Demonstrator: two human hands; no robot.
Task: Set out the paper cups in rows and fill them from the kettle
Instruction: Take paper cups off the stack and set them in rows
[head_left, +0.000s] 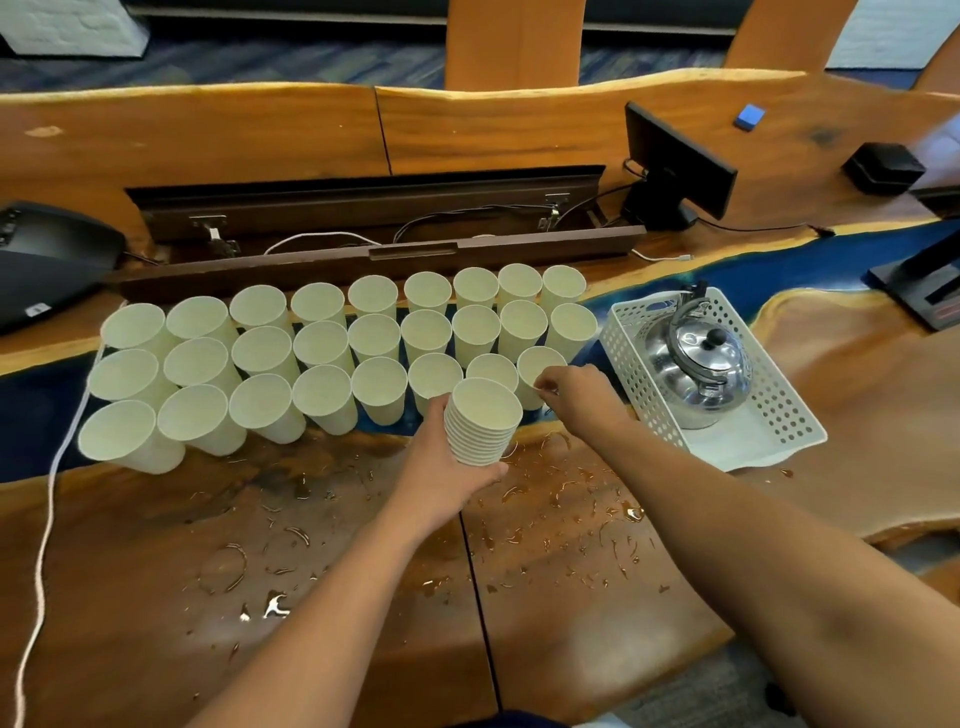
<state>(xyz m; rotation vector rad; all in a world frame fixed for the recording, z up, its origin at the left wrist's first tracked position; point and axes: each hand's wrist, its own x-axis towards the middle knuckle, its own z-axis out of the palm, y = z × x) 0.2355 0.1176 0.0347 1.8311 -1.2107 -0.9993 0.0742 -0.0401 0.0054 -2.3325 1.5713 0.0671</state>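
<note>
Wet wooden bench (322, 561) fills the lower frame, bare of legible writing. Cup rows (332, 353) span centre-left. Left hand (441, 478) grips a nested cup stack (483, 423); right hand (576, 395) pinches the end cup's (537, 366) rim. Kettle (701, 364) sits in the white basket (779, 415), centre-right.

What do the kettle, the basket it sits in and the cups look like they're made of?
Kettle: polished metal, probably stainless steel, with mirror-like reflections; the black lid knob looks plastic.
Basket: white plastic, judging by its moulded perforated walls.
Cups: matte off-white paper, thin-walled with rolled rims, as the nested stack shows.
</note>
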